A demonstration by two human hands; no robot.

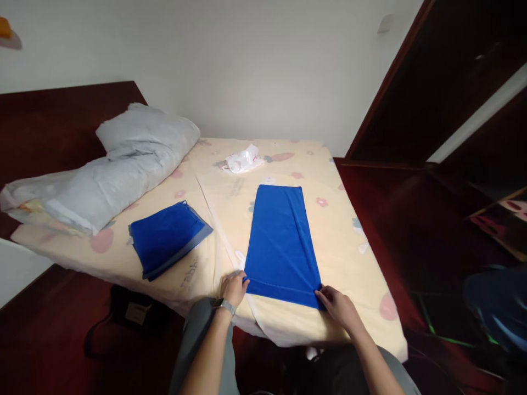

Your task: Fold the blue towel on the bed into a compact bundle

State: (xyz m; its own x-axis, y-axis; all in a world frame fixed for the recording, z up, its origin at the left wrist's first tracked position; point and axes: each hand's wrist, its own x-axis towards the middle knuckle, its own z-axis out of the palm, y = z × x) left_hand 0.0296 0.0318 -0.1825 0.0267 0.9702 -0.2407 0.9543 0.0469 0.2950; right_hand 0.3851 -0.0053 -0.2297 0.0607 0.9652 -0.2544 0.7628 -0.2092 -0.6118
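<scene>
While the blue cloth lies flat on the bed, the left hand pinches its near left corner and the right hand pinches its near right corner. Each grip is closed on the cloth. To the left sits a pile of folded blue cloths, apart from it. Past the cloth is a white plastic bag. A big grey bundle rests near the brown headboard.

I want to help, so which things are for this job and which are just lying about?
For the job:
flat blue cloth
bed underneath
folded blue pile, probably

Just lying about, it seems:
white bag
grey bedding
dark bag on the floor
</scene>
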